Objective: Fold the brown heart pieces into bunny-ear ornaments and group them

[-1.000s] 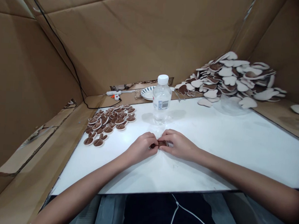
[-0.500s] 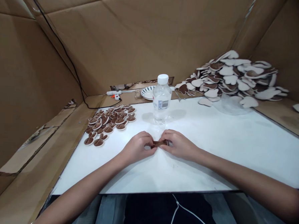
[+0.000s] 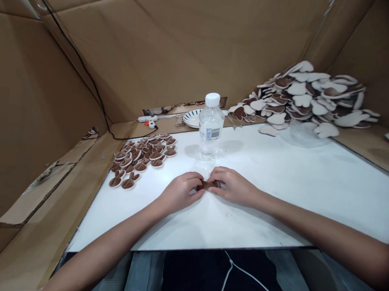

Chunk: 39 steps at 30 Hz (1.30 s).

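Both hands are pinched shut on one small brown piece (image 3: pixel 208 185) at the middle of the white table (image 3: pixel 277 176): left hand (image 3: pixel 178 192) on its left end, right hand (image 3: pixel 234 187) on its right end, fingertips curled in tight. Compared with half a second back, the left fingers have closed in over the piece, hiding more of it. Forearms come in from the near edge, wrists low on the table. Just beyond stands a water bottle (image 3: pixel 210 127), with a spread of brown pieces (image 3: pixel 141 158) to the left and a bigger heap (image 3: pixel 309 99) far right.
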### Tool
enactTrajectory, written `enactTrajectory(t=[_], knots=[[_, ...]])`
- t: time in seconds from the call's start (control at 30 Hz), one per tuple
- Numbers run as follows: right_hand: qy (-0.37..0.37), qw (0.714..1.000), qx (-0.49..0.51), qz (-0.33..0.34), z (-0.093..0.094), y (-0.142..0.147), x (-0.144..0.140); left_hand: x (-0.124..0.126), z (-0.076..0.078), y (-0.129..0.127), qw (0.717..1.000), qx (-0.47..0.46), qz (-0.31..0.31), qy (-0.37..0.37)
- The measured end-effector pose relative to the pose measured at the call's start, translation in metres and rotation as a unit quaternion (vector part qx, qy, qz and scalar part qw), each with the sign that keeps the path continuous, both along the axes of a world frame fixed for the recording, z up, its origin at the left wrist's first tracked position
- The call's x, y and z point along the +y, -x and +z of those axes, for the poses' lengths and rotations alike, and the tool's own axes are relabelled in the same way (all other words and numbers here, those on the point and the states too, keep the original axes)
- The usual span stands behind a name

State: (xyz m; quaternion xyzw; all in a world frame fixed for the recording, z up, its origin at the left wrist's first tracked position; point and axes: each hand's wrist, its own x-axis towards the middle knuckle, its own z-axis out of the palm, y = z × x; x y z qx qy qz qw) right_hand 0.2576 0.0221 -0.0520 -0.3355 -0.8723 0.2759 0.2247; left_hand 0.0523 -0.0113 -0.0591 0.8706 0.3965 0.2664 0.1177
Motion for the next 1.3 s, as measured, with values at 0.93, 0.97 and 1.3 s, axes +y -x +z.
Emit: enactTrajectory(t=[0.93, 0.97, 1.3], knots=[[-0.007, 1.000, -0.011, 0.014, 0.001, -0.005, 0.003, -0.001, 0.008, -0.006, 0.993, -0.048, 0.037, 0.103], [-0.005, 1.000, -0.010, 0.010, 0.000, -0.005, 0.004, 0.000, 0.008, -0.007, 0.992, -0.048, 0.042, 0.106], [-0.008, 1.000, -0.023, -0.001, 0.000, -0.001, 0.003, -0.002, 0.001, -0.011, 0.997, -0.030, 0.061, 0.040]])
